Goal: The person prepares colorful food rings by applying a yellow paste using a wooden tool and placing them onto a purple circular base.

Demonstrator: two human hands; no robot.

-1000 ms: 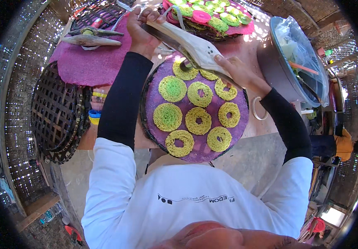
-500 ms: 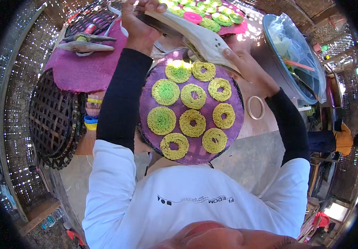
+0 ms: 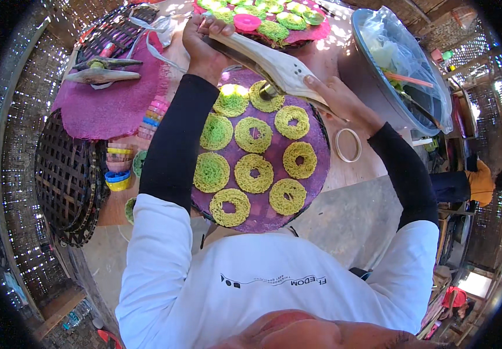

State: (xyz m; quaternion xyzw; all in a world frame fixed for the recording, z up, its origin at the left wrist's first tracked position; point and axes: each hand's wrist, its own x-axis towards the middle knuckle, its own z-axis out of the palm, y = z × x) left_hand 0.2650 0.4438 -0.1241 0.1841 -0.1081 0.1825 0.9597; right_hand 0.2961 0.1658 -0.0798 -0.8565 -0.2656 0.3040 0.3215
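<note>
Both hands are closed on the ends of a pale wooden two-handled press [image 3: 288,68], held slanting above a round tray. My left hand [image 3: 206,49] wraps its far left end; my right hand [image 3: 344,102] grips the lower right end, thumb on top. A short metallic cylinder [image 3: 269,91] sticks out beneath the press, over a yellow noodle ring [image 3: 259,104] and hiding its middle. Purple cloth [image 3: 274,168] lines the tray. Several yellow noodle rings with open centres, such as one ring [image 3: 254,173], lie on it, and the left-hand discs [image 3: 210,173] have green centres.
Far back, another pink-lined tray [image 3: 315,36] holds green and yellow discs and a pink dish. A grey tub [image 3: 373,75] with plastic bags stands right, near a pale hoop [image 3: 348,145]. To the left are pink cloth [image 3: 82,113], wooden handles [image 3: 102,77], stacked cups [image 3: 118,166] and woven trays [image 3: 67,174].
The view has shifted, so the tray and table sit further left in the picture. Relative to the tray, the press has moved right, its cylinder now over the far right ring. Both hands keep their grip.
</note>
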